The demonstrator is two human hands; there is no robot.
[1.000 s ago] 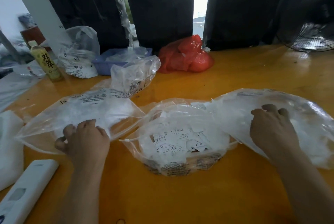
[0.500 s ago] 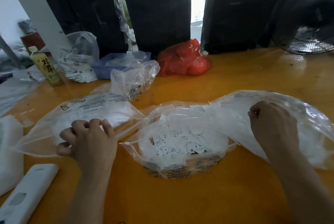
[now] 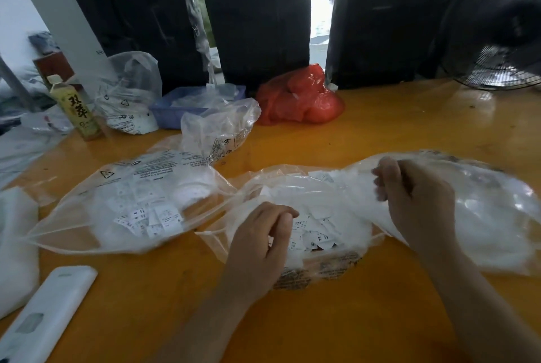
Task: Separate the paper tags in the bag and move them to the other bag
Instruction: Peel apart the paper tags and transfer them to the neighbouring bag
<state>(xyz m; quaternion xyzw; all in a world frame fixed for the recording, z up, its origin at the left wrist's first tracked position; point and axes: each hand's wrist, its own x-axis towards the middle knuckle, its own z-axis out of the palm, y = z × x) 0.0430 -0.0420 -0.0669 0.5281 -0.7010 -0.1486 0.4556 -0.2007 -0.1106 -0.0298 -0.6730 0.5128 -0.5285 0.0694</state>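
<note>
Three clear plastic bags lie on the orange table. The left bag holds white paper tags. The middle bag holds more tags printed with sizes. The right bag holds a white mass. My left hand is at the mouth of the middle bag with its fingers curled together, pinching at the plastic or tags; which one is unclear. My right hand is raised at the right bag's left edge, fingers curled on its plastic.
At the back stand a green tea bottle, a clear bag, a blue tray, a small clear bag, a red bag, black wrapped bales and a fan. A white remote lies front left.
My left hand has left the left bag and moved right to the middle bag's mouth. My right hand has lifted and drawn the right bag's edge leftward.
</note>
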